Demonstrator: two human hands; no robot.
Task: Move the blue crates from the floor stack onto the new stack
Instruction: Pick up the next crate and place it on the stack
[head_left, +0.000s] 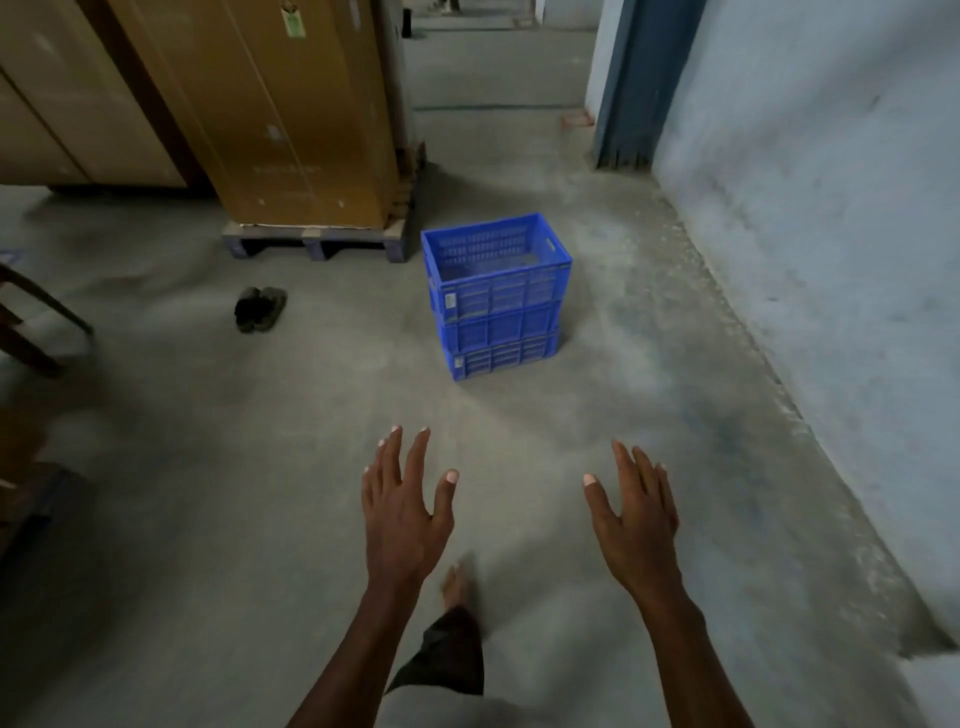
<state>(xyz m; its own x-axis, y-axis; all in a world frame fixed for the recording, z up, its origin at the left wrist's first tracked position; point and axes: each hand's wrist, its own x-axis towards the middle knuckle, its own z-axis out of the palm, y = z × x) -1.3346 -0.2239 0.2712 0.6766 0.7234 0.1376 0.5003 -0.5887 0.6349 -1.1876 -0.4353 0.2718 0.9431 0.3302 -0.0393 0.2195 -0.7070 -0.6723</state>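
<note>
- The blue crates (496, 296) sit just right of the frame's middle as one nested stack on the concrete floor (260, 467); we count three tiers, the top one empty with its slotted walls showing
- We cannot tell whether this is the floor stack or the new stack; no second pile of crates shows anywhere in the frame, so how many have been moved is beyond our judging
- Our left hand (402, 512) and right hand (636, 519) hang in the lower middle, well short of the crates, fingers straight and spread, each grip apart and holding nothing
- Between the forearms a bare foot (456, 584) is set forward on the floor
- We judge the walk-up to the stack is in hand; lifting the top crate is not yet begun
- Upper left stand tall cardboard boxes (291, 104) on a pallet (317, 241); a pair of dark sandals (261, 309) lies left of the crates; a pale wall (831, 208) runs down the right side
</note>
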